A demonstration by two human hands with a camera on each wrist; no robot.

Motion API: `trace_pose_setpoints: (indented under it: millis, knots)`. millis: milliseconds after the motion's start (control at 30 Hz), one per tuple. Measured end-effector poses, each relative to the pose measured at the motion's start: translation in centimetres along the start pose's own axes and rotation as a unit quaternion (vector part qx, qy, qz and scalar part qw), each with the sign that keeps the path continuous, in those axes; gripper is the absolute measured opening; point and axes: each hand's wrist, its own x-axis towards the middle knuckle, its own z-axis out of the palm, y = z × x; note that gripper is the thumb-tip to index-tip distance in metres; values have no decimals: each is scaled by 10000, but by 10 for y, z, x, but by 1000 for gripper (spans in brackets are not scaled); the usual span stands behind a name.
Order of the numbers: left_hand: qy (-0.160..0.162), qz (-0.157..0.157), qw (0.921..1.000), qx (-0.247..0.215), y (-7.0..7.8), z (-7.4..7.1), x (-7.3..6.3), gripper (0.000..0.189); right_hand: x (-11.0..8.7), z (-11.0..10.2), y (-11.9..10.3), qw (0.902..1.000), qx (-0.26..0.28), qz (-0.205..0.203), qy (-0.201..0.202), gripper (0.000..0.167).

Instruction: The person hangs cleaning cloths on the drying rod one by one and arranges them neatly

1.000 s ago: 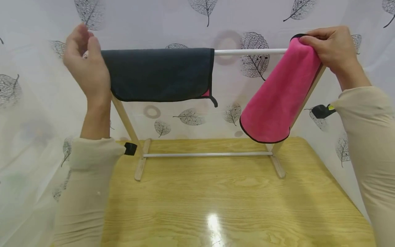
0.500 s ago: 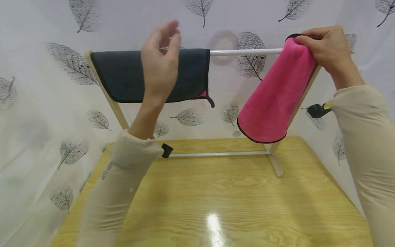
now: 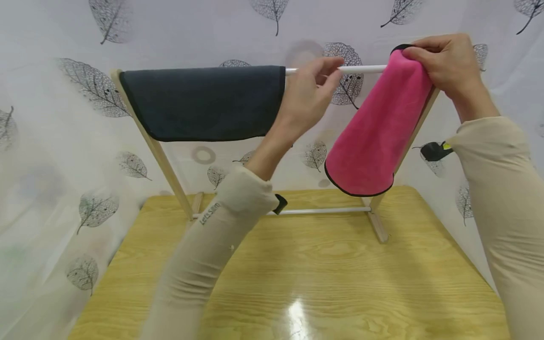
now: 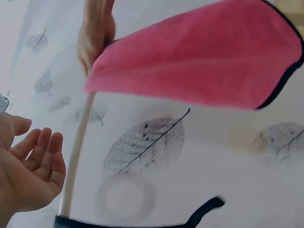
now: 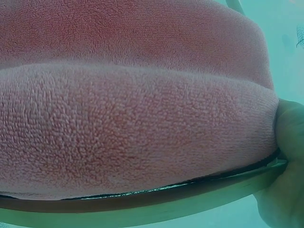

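A pink towel (image 3: 374, 132) with black edging hangs in a bunch at the right end of the rack's white top bar (image 3: 365, 69). My right hand (image 3: 454, 71) pinches its upper edge at the bar; the right wrist view shows the towel's fluffy surface close up. My left hand (image 3: 308, 97) is in front of the bar, between the two cloths, fingers loosely bent with nothing in them. In the left wrist view the left hand (image 4: 35, 166) is beside the bar, palm showing. A dark grey towel (image 3: 204, 104) is draped over the left half of the bar.
The wooden rack has slanted legs (image 3: 165, 165) and a lower white bar (image 3: 318, 211). It stands at the back of a wood-grain table (image 3: 323, 269). Behind hangs a white curtain (image 3: 38, 156) printed with leaves.
My left hand has moved from the rack's left end, across in front of the dark grey towel, toward the pink towel. My right hand keeps its pinch on the pink towel.
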Motion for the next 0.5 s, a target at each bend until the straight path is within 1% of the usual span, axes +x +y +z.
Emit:
trace_pose_setpoints:
  millis: [100,233,300,500]
  knots:
    - [-246,-52,9996,96,-9,17,-1,32,0,0,0,10000,-5,-13,-10,28]
    - [-427,-119,9985,313,-23,36,-3,32,0,1,0,10000,-76,-34,0,27]
    - [-468,-235,9977,427,-29,43,-4,33,0,0,0,9999,-104,-33,-2,27]
    - [-461,-503,9963,528,-49,62,-8,34,0,-1,0,10000,-89,-38,25,26]
